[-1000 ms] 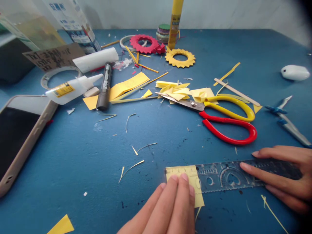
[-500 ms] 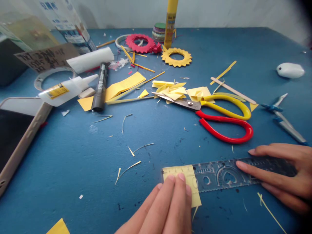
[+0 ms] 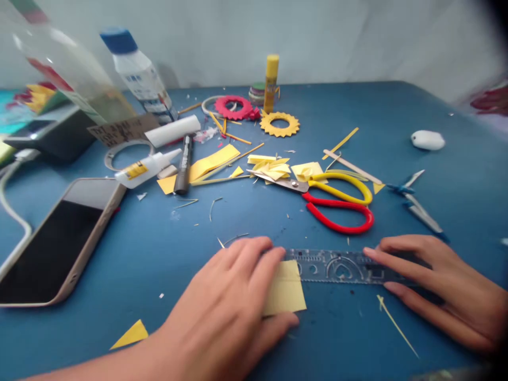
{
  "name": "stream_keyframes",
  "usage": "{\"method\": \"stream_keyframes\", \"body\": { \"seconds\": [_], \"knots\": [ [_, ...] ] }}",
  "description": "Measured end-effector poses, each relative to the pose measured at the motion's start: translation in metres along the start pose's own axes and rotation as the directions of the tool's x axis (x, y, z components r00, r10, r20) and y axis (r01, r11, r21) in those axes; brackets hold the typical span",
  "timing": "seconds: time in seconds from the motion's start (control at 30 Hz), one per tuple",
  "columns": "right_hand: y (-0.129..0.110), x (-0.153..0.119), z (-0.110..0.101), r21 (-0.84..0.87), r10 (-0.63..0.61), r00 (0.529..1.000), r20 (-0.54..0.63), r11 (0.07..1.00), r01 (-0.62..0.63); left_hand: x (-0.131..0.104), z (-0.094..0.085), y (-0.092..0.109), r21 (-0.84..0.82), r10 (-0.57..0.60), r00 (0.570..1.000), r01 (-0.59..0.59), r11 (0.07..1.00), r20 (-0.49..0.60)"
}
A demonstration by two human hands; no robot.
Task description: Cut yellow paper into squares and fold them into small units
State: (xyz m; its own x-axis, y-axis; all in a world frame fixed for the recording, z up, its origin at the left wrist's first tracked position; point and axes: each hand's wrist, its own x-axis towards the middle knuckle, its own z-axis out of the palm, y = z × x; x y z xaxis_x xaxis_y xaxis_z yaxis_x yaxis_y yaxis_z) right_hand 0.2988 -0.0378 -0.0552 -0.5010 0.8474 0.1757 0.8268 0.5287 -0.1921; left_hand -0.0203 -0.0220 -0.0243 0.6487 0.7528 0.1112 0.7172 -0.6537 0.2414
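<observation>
A small piece of pale yellow paper (image 3: 286, 296) lies overlapping the left part of a clear plastic ruler (image 3: 337, 267); which one is on top I cannot tell. My left hand (image 3: 234, 296) is over the paper's left side, fingers at the far edge by the ruler's end, thumb at the near edge. It closes round the paper, and the fingertips are partly hidden. My right hand (image 3: 432, 286) holds the ruler's right part, fingers on the far side and thumb along the near edge. Beyond the ruler lie scissors (image 3: 341, 211) with one yellow and one red handle.
Yellow paper pieces (image 3: 273, 168) lie by the scissor blades. A compass (image 3: 416, 203) is at right, a phone (image 3: 51, 248) at left. Behind are a glue bottle (image 3: 148, 168), black marker (image 3: 183, 166), glue stick (image 3: 271, 84), red paper ring (image 3: 234, 107) and yellow paper ring (image 3: 280, 125).
My left hand has gone from pressing fingertips on the paper to curling round its left side. The paper sits nearer me against the ruler. The view has tilted up.
</observation>
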Motion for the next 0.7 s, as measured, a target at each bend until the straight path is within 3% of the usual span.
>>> {"method": "stream_keyframes", "body": {
  "seconds": [0.1,0.2,0.3,0.43,0.53,0.7],
  "knots": [
    [0.005,-0.001,-0.004,0.035,-0.095,0.995,-0.044,0.995,0.096,0.006,-0.009,-0.003,-0.026,-0.168,0.983,0.17,0.985,0.069],
    [0.007,-0.001,-0.009,0.111,-0.047,0.992,-0.115,0.992,0.06,0.015,-0.017,-0.006,-0.099,-0.293,0.938,0.314,0.944,0.187],
    [0.01,0.0,-0.015,0.181,0.112,0.983,-0.144,0.98,-0.085,0.027,-0.025,-0.009,-0.135,-0.29,0.896,0.351,0.927,0.337],
    [0.012,0.007,-0.024,0.286,0.308,0.932,-0.189,0.926,-0.248,0.041,-0.035,-0.01,-0.115,-0.241,0.866,0.319,0.941,0.438],
    [0.006,0.02,-0.026,0.304,0.293,0.947,-0.132,0.921,-0.242,0.047,-0.04,-0.008,-0.123,-0.193,0.877,0.272,0.954,0.44],
    [-0.015,0.045,-0.021,0.26,0.132,0.989,-0.069,0.959,-0.11,0.054,-0.045,-0.007,-0.137,-0.178,0.859,0.274,0.952,0.48]
  ]
}}
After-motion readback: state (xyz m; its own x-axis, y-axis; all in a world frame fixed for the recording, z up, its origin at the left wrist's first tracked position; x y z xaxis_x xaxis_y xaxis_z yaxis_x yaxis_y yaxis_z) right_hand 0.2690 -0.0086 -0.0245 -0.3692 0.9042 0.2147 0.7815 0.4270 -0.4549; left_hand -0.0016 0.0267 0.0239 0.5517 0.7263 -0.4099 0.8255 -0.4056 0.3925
